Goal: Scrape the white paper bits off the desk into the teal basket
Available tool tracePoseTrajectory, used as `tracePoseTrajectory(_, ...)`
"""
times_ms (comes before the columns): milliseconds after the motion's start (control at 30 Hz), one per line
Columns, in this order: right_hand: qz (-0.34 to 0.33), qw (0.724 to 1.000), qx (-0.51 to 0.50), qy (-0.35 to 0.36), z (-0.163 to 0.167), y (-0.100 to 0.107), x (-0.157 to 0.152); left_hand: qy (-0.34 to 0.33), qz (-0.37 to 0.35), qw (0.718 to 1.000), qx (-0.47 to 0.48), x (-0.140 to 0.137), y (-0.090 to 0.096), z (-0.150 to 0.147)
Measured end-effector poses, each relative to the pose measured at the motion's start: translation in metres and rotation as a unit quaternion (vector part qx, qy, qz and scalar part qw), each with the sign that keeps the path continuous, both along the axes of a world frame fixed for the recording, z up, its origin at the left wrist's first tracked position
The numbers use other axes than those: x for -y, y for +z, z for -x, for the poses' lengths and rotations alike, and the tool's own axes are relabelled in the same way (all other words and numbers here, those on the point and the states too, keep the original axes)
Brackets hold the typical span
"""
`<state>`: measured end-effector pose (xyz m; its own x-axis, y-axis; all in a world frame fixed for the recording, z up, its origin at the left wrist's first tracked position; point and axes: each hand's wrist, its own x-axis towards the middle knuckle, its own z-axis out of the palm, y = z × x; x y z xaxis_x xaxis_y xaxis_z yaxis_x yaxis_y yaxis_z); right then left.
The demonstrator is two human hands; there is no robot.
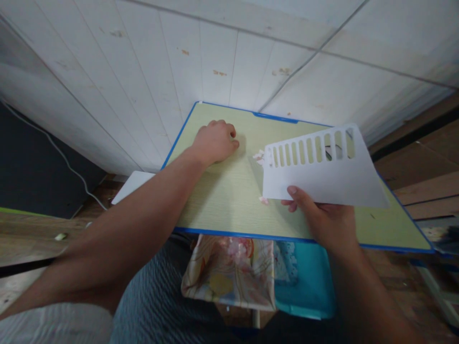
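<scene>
My right hand (328, 222) grips the lower edge of a flat white sheet with a row of rounded slots (304, 181), thumb on top and fingers underneath. The sheet is raised and tilted over the table, and its slots grow longer toward the right. Resting on the left part of the pale yellow-green tabletop (222, 200) is my left hand (217, 141). Its fingers are loosely curled, with a gap between thumb and forefinger, and nothing shows in it. Small pale pink scraps (264, 200) lie by the sheet's left edge.
A white plank wall (222, 57) with a cable (308, 62) stands behind the blue-edged table. Below the front edge are a patterned cloth-lined bin (236, 282) and a turquoise container (310, 282). A white flat piece (132, 185) sits left of the table.
</scene>
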<state>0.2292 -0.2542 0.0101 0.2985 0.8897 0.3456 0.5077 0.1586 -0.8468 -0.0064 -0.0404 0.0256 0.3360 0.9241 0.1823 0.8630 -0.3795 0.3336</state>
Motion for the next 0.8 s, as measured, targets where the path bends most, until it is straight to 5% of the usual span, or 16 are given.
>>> tracePoseTrajectory(567,-0.006,1.000,0.012,-0.003,-0.002,0.001,0.006,-0.008,0.007,1.000,0.007,0.002,0.007,0.001)
tracePoseTrajectory(800,-0.006,0.999,0.046,-0.018,-0.009,-0.001,0.014,-0.255,0.151,0.954,-0.044,0.046,0.038,-0.018)
